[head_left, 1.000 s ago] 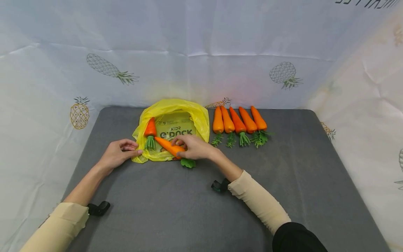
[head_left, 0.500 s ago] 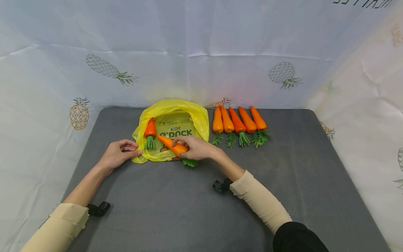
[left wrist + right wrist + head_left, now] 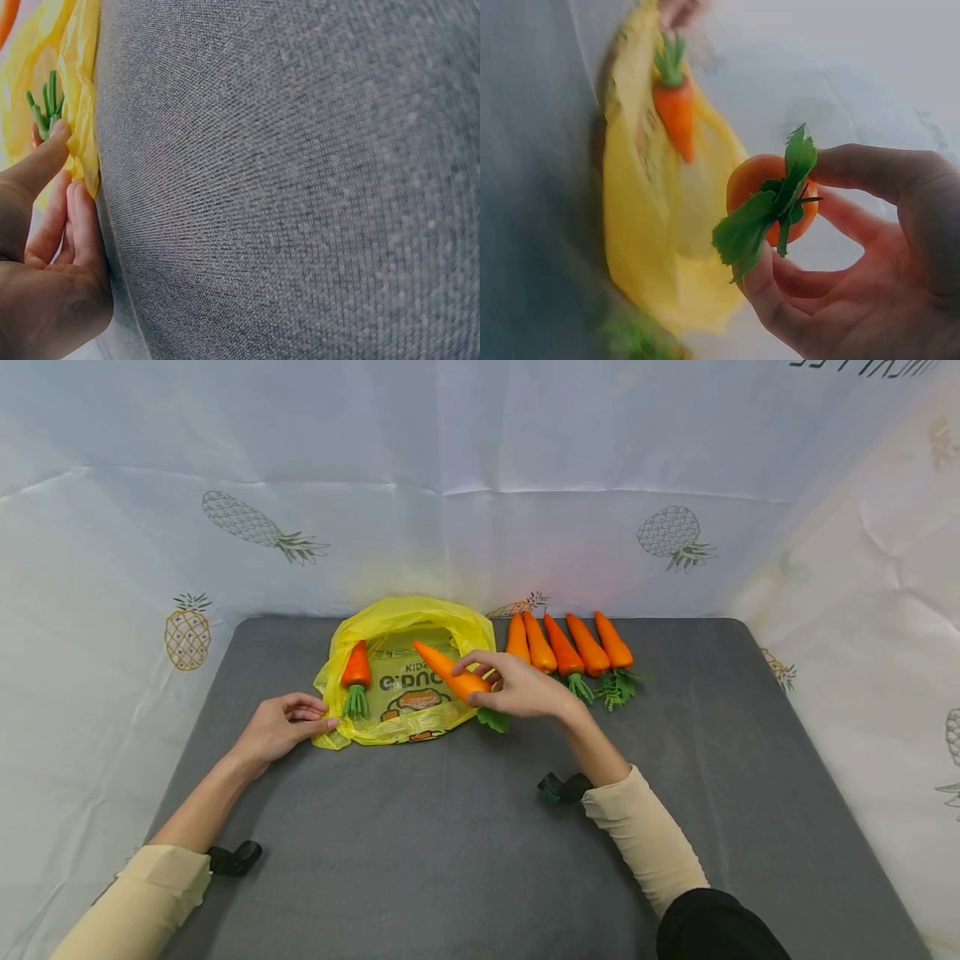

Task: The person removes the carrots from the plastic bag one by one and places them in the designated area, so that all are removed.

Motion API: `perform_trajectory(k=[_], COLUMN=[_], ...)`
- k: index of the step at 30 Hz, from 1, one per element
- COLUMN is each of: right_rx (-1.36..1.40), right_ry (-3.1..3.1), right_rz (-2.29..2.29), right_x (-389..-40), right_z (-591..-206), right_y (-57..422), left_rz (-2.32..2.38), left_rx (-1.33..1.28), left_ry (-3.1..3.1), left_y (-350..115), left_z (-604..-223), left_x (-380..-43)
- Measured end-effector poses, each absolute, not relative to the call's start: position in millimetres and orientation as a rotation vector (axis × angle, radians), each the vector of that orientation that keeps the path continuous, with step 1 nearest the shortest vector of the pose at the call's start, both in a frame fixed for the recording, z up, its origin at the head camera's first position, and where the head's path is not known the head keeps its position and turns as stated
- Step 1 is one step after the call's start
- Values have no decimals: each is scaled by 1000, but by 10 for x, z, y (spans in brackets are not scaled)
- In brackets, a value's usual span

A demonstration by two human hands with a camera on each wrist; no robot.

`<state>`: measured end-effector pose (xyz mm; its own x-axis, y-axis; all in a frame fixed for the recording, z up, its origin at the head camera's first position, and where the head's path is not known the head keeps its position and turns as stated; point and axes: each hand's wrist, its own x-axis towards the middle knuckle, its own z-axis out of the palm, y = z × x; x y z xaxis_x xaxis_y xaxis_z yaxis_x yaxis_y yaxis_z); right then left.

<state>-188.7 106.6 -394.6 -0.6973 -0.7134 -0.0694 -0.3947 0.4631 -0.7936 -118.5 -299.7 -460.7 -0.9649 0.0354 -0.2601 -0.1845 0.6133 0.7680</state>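
Note:
A yellow plastic bag lies on the table with its mouth spread wide, printed lettering showing inside. One orange-red carrot with green stalks rests within its left side. My left hand pinches the bag's near left edge between thumb and fingers, as the left wrist view also shows. Over the bag's right side, my right hand grips another carrot near its thick end, tip pointing up and left. Its leafy green top faces the camera in the right wrist view, fingers and thumb around the orange body.
Several carrots lie side by side at the table's back edge, right of the bag; the right hand partly covers the leftmost ones. The grey table meets a white pineapple-print cloth behind it.
My right hand has moved right and up, carrying its carrot from low over the bag's front edge toward the bag's right side. The left hand has stayed at the bag's edge.

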Motion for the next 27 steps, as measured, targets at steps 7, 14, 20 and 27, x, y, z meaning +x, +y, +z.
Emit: perform_trajectory(k=[7, 14, 20, 27], right_rx=[-855, -737, -701, -585], right_ry=[2366, 2429, 2504, 2590], right_rz=[-1208, -1285, -1291, -1286], right_x=[-1944, -1987, -2024, -2046], right_z=[-3833, -3733, -3673, -3623], right_y=[1422, 1759, 2016, 2346], left_rz=[1281, 1280, 1280, 1278], left_rx=[-113, -116, -111, -106], left_ry=[2590, 2591, 2590, 2589], left_y=[-3002, -3000, -3008, -3007], left_z=[-4612, -4611, -4615, -4615], left_x=[-1186, -1183, -1179, -1184])
